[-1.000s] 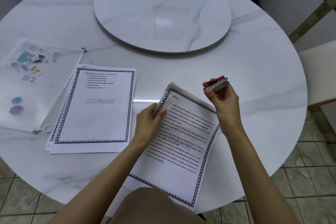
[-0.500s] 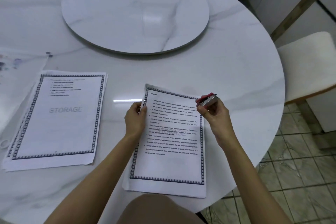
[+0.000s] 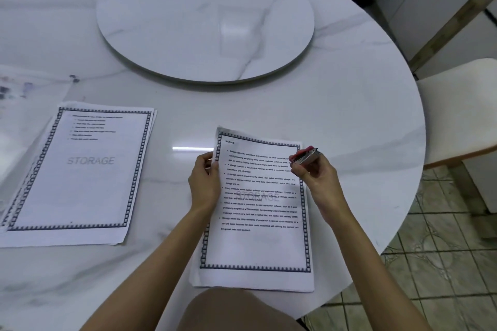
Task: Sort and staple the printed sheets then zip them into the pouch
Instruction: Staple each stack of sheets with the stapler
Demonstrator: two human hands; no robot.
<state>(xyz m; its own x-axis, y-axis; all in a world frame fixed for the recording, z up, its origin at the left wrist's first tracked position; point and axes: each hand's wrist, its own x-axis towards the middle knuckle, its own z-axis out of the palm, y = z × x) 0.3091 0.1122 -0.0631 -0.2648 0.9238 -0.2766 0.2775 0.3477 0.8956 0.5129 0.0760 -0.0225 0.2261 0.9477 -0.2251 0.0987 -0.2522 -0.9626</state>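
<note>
White marble-look bench fills most of the view, with a round turntable of the same stone at its middle. On the left lies a squared stack of printed sheets, the top page marked STORAGE, with nothing touching it.

Near the bench's front edge is the second set of sheets. A second ago it was skewed and raised at its far end. Now it lies straight to the person, with only the top left corner curling up. I judge that this set is lined up and ready for stapling.

The clear zip pouch has slid almost out of view at the far left as the head turned. Only a corner and its zip end show. I see no printed sheets in that part (the faint coloured marks may be its print or small contents; too blurred to tell).

The left hand pinches the set's left edge near the top. The right hand is curled round a small red and metal stapler. The stapler has come down from above the page to the top right corner. I cannot tell whether paper is in its mouth yet.
</note>
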